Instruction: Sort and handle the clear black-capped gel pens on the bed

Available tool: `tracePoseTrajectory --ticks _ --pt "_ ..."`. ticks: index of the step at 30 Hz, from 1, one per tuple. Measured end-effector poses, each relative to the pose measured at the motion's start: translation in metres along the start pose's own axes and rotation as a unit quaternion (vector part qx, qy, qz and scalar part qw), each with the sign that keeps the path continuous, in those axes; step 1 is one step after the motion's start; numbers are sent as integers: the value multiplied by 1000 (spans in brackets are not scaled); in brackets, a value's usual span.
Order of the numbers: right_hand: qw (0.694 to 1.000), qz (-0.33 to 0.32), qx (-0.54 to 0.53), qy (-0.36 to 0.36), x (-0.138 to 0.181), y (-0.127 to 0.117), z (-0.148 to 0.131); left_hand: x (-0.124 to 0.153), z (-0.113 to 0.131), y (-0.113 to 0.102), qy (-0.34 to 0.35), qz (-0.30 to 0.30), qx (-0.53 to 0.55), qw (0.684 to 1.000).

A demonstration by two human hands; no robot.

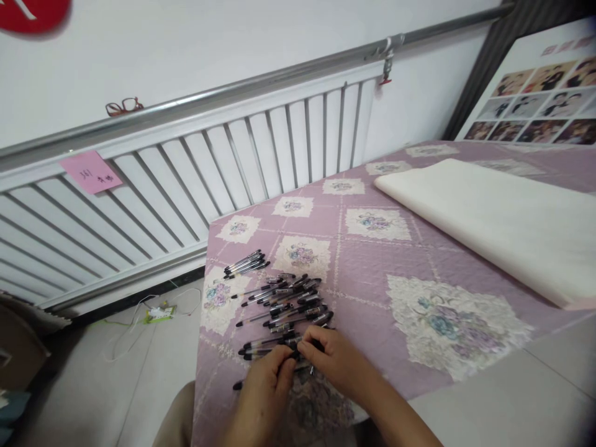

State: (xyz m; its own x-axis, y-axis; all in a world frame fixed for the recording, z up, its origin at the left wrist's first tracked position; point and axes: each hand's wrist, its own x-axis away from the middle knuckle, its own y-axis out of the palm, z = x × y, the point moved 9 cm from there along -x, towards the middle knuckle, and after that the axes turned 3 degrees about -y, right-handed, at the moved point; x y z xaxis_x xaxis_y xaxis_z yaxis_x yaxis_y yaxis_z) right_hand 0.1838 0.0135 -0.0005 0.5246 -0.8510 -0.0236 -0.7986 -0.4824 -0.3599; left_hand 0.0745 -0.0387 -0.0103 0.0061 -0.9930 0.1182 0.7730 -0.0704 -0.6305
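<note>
At the near edge of the table, my left hand [270, 382] and my right hand [338, 360] meet, both with pinched fingers. Between the fingertips is a dark pen [295, 354], mostly covered by the hands. Just beyond lies a loose pile of pens [284, 304] with clear barrels and black caps, pointing roughly left to right. Farther back, a small neat bundle of similar pens [245, 264] lies apart from the pile. A black pen end [238, 385] shows left of my left hand.
A flowered purple tablecloth [363, 267] covers the table. A large cream sheet or folder [503, 217] lies at right. Behind stands a white radiator [261, 155] with a pink note [92, 172]; glasses [124, 107] rest on the pipe above. A power strip [161, 313] with cables lies on the floor.
</note>
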Motion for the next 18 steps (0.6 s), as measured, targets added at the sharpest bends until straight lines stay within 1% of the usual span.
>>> tracePoseTrajectory --ticks 4,7,10,13,18 --pt "999 -18 -30 7 3 1 -1 0 -1 -1 2 3 0 1000" --pt "998 -19 -60 17 4 2 3 0 -2 -2 4 2 3 1000" --pt "998 -11 -47 28 3 2 7 1 -2 0 4 -5 3 1000" --pt "999 -6 -18 26 3 1 4 1 -2 -1 4 -3 2 1000" --pt "998 -19 -50 20 3 1 1 0 -3 0 1 -9 2 1000"
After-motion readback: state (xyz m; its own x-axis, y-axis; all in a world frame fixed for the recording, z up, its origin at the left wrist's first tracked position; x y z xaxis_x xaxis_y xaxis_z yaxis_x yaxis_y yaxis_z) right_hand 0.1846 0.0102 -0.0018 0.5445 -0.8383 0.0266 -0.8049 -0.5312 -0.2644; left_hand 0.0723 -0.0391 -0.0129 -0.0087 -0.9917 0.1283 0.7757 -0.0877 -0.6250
